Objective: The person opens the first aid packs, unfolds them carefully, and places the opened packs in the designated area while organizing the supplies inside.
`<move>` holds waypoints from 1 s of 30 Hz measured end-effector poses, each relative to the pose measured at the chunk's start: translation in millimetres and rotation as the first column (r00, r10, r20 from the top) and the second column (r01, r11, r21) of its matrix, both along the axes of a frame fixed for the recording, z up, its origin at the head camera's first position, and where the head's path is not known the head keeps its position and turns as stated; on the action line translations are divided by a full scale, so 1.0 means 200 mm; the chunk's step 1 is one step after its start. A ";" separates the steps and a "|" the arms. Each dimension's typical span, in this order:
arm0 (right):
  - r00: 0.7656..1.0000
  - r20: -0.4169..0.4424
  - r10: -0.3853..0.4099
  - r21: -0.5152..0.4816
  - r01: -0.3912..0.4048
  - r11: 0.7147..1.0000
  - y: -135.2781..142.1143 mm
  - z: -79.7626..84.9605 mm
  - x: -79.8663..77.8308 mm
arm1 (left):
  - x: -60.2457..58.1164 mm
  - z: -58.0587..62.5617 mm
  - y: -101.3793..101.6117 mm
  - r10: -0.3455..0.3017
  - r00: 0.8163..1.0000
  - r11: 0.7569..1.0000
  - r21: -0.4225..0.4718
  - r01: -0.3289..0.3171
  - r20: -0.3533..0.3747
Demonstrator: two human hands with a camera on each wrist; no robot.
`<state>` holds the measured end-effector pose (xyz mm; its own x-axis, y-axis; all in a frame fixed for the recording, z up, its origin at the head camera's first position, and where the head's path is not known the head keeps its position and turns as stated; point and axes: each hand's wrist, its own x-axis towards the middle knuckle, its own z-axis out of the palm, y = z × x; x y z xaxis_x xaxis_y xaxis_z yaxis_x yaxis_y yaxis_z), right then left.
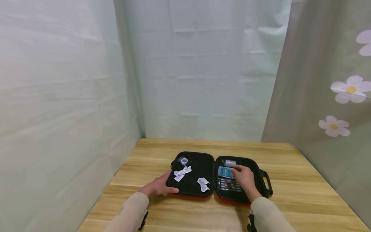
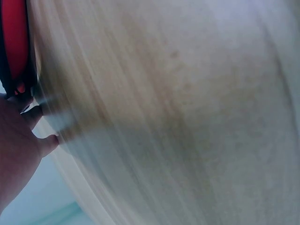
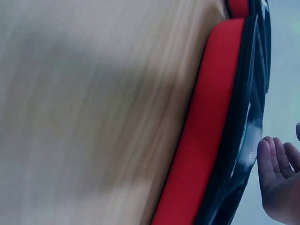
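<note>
Desk (image 1: pixel 298 183), one: light wood, streaked grain. Left sheet (image 1: pixel 58 96) and back sheet (image 1: pixel 208 80): pale, creased, hanging as walls. Right sheet (image 1: pixel 307 83): grey-green, printed with white flowers (image 1: pixel 334 126), yellow-centred. Light, as I see it: soft.

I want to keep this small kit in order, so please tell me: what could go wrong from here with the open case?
The paper strips and the crumpled paper look loose in the left half of the case; if the left fingers tilt that side, they may slide out.

The right fingers are at the blue packet, close to the white bundle, so pulling the packet might drag the bundle along.
</note>
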<state>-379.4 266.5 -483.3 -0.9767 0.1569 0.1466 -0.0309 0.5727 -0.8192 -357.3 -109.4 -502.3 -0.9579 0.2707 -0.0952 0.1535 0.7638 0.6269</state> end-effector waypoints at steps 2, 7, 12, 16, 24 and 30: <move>1.000 -0.001 0.015 -0.013 -0.015 1.000 -0.04 0.00 -0.01 | 0.00 -0.01 0.00 0.005 1.000 1.000 0.001 -0.005 0.005; 0.998 -0.027 0.054 -0.013 -0.054 0.998 -0.16 0.00 -0.04 | 0.00 -0.01 0.00 0.012 1.000 1.000 -0.005 -0.012 0.010; 0.995 -0.021 0.098 -0.100 -0.100 0.990 -0.29 -0.01 -0.07 | 0.00 -0.01 0.00 0.014 1.000 1.000 0.001 -0.014 0.015; 0.991 -0.017 0.129 -0.183 -0.130 0.974 -0.39 -0.03 -0.09 | 0.00 0.00 0.00 0.025 1.000 1.000 -0.004 -0.025 0.019; 0.984 -0.027 0.176 -0.244 -0.177 0.953 -0.58 -0.04 -0.11 | 0.01 0.00 0.01 0.010 1.000 1.000 -0.006 -0.010 0.005; 0.988 -0.001 0.153 -0.231 -0.149 0.962 -0.68 -0.04 -0.14 | 0.01 0.00 0.01 0.007 1.000 1.000 -0.011 -0.007 0.003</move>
